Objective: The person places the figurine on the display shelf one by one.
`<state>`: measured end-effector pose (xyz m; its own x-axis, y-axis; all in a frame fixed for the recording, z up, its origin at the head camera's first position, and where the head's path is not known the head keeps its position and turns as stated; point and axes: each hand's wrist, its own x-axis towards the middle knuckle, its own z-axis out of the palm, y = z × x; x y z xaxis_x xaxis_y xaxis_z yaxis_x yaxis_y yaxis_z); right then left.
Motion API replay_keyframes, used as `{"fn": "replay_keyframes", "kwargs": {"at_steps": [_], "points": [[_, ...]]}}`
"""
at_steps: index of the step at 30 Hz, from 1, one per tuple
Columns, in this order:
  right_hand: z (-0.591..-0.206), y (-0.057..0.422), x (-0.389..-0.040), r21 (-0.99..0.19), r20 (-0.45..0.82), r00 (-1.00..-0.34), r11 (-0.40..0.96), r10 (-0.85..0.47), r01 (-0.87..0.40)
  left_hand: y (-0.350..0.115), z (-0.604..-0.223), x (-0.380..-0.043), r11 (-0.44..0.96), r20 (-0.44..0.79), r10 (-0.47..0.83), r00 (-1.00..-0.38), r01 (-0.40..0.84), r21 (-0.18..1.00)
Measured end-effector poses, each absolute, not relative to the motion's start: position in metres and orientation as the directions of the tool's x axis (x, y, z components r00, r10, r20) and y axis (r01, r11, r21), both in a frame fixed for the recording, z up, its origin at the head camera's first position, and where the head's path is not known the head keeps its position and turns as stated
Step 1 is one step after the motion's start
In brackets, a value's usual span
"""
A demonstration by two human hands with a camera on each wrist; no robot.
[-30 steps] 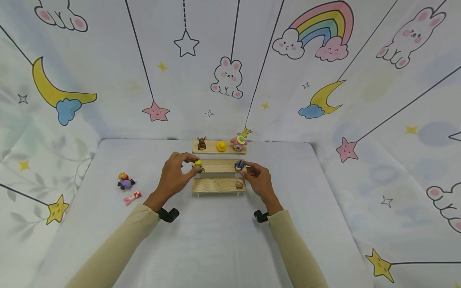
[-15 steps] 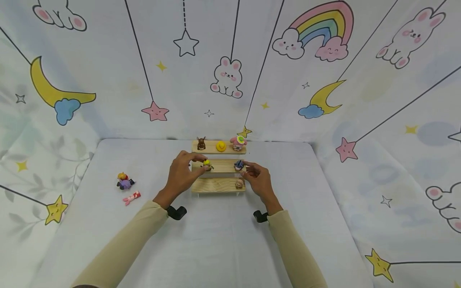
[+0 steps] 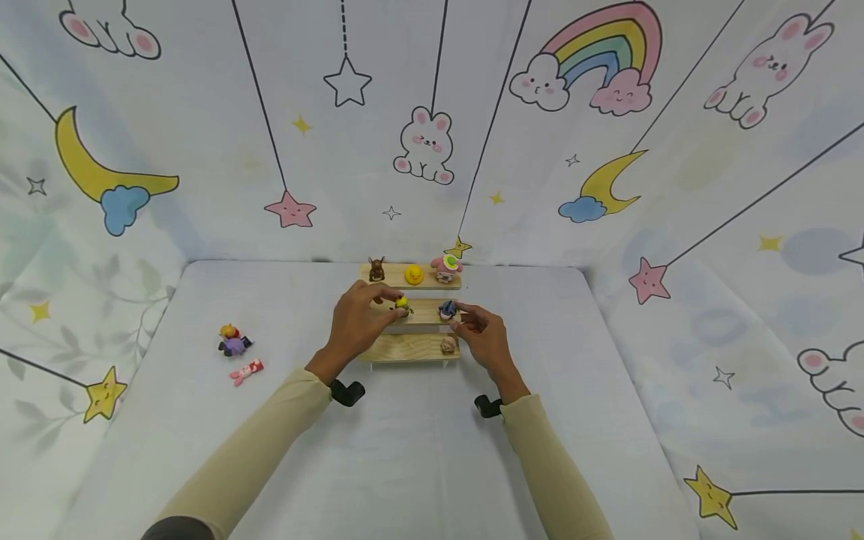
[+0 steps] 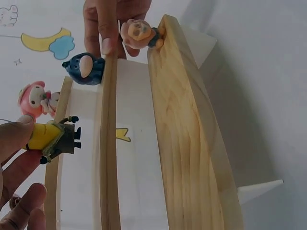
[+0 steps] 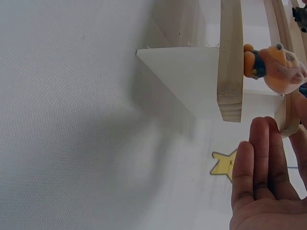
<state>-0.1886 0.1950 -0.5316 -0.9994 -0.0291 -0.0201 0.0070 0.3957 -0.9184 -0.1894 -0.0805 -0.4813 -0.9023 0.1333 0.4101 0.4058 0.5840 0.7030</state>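
My left hand [image 3: 358, 319] pinches a small yellow minion figurine [image 4: 48, 136] by its head between thumb and fingers. Upright, it hangs over the middle board [image 3: 427, 312] of a three-tier wooden shelf, its feet apart from the board in the left wrist view. At that board's right end stands a blue donkey figurine [image 4: 85, 68]. Next to the donkey, my right hand [image 3: 484, 337] holds the board's end, thumb on the front edge; its other fingers [image 5: 259, 153] stretch out beside the shelf. A small figurine with a fuzzy pinkish head [image 5: 276, 67] stands on the lowest board's right end.
On the top board [image 3: 432, 284] stand a brown figurine [image 3: 376, 270], a yellow duck [image 3: 414, 274] and a pink figurine [image 3: 445, 268]. Left on the white-covered table lie a purple-and-orange figurine [image 3: 234, 343] and a pink-and-red one [image 3: 247, 372]. A printed cloth backs the table.
My left hand has carried the minion figurine rightward from the left end of the middle board toward its centre. My right hand has stayed at the board's right end.
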Motion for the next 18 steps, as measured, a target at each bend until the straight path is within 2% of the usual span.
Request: {"fn": "replay_keyframes", "kwargs": {"at_steps": [10, 18], "points": [[-0.529, 0.195, -0.188, -0.921, -0.029, -0.999, 0.39, -0.031, 0.014, -0.069, -0.485, -0.196, 0.582, 0.419, 0.142, -0.897, 0.418, 0.698], [-0.491, 0.187, -0.175, -0.915, -0.046, -0.997, 0.403, -0.069, 0.015, -0.062, -0.485, -0.198, 0.59, 0.384, 0.15, -0.911, 0.394, 0.705]]}}
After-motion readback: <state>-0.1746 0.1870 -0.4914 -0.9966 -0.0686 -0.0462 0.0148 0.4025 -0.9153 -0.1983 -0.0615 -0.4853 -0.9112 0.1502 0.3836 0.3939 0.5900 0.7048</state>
